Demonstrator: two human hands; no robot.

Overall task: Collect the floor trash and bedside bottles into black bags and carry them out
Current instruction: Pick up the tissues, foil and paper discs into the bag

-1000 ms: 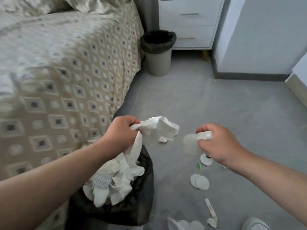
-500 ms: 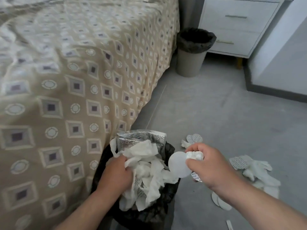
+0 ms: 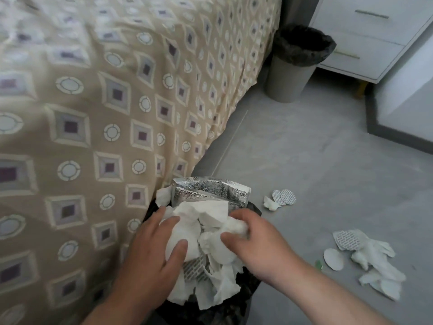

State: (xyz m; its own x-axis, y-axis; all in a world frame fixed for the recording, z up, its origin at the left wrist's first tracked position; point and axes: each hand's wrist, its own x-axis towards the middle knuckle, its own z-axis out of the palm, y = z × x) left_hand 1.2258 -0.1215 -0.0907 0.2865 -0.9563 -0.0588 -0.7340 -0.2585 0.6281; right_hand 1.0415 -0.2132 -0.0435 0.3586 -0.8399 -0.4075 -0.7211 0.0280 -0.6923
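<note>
Bedroom: grey floor (image 3: 304,160) beside a bed (image 3: 117,102) w/ beige diamond-print cover; lined waste bin (image 3: 295,66) and white nightstand (image 3: 365,36) at rear.

Foreground: black bag (image 3: 247,283), mouth open, standing against the bed edge, overfilled w/ white tissues (image 3: 187,233) and a silver foil pouch (image 3: 210,191) upright at its far side.

L: left hand (image 3: 150,254), fingers spread and flat, pressing the tissue heap down; it grips nothing.

R: right hand (image 3: 253,245), fingers curled, thumb and fingertips pinching a crumpled tissue (image 3: 236,227) at the top of the heap.

Not yet collected: two round printed pads (image 3: 284,197) w/ a tissue scrap, just right of the bag; a larger scatter of tissues and pads (image 3: 372,256) further right, well apart from the bag; small green fragment (image 3: 318,263) beside it. No bottles in view.

Handling (judged): tissues very light, soft, compressible and springy, so prob. rebound unless pushed deep; take as a bunched fistful, not by one corner, which may tear. Pads thin and flat on the floor: lift by an edge or slide together first. Foil pouch stiffer, crinkly; fold before pushing in. Bag film thin and slack; gather the rim to lift, since heaped contents could spill.
</note>
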